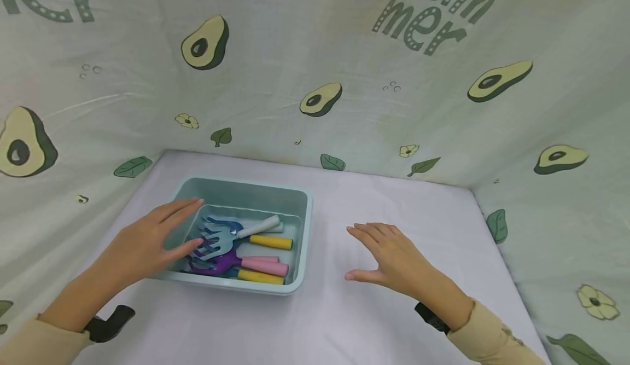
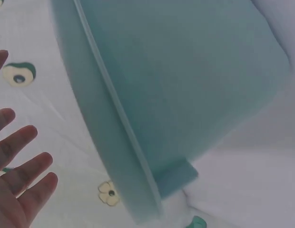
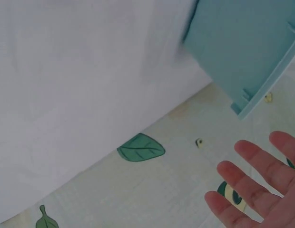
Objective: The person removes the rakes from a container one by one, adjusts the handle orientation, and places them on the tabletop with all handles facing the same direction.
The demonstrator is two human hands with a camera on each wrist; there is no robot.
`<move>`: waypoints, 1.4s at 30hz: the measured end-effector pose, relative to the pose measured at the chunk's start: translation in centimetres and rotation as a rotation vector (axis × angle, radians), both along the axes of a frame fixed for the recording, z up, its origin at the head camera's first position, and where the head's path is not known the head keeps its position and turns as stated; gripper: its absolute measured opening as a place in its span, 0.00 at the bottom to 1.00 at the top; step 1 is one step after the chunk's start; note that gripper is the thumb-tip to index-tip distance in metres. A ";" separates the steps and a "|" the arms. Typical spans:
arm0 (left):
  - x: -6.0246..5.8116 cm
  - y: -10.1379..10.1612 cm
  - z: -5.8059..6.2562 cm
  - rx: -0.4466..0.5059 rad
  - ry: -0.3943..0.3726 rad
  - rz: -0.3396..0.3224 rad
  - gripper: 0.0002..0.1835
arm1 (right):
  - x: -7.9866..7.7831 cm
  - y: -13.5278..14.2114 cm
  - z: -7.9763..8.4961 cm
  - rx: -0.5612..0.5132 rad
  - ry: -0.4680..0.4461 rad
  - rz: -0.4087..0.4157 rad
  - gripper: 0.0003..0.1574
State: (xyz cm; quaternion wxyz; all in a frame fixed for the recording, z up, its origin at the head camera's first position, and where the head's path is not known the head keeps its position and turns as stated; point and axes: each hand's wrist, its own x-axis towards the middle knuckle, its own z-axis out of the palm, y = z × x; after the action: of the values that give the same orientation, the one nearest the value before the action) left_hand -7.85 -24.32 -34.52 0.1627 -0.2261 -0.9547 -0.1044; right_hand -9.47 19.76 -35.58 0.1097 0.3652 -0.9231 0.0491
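Note:
A light blue plastic bin (image 1: 306, 239) stands on the table's left half. Several small hand rakes lie piled inside it: a pale blue rake (image 1: 221, 240) with a whitish handle on top, a purple rake (image 1: 227, 260) with a pink handle, and others with yellow handles (image 1: 272, 242). My left hand (image 1: 150, 239) hovers over the bin's left side, fingers spread and holding nothing. To the right of the bin, my right hand (image 1: 394, 258) is above the table, fingers extended and thumb apart. Both wrist views show the bin's outer wall (image 2: 185, 76) beside outstretched fingers (image 3: 250, 190).
A white cloth covers the table (image 1: 334, 310). Behind it and along both sides hangs a pale curtain (image 1: 266, 80) printed with avocados, leaves and flowers. Dark bands (image 1: 110, 324) are strapped at both wrists.

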 end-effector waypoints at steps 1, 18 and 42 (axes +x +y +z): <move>-0.1 -0.3 0.0 0.008 -0.004 0.012 0.41 | 0.0 -0.1 0.0 -0.001 -0.003 -0.002 0.52; -1.0 -5.2 -1.9 0.248 -0.294 0.242 0.40 | -0.7 -0.9 0.5 -0.044 -0.037 -0.023 0.50; -0.4 -6.3 -6.1 0.520 -0.396 0.359 0.31 | -2.2 -6.4 1.0 -0.056 -0.169 0.051 0.44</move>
State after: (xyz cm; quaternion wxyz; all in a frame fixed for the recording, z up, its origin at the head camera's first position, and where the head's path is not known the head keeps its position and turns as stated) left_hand -8.27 -30.58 -40.63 0.0425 0.0187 -0.9338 -0.3549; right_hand -11.62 13.39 -34.56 0.0402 0.3797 -0.9178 0.1085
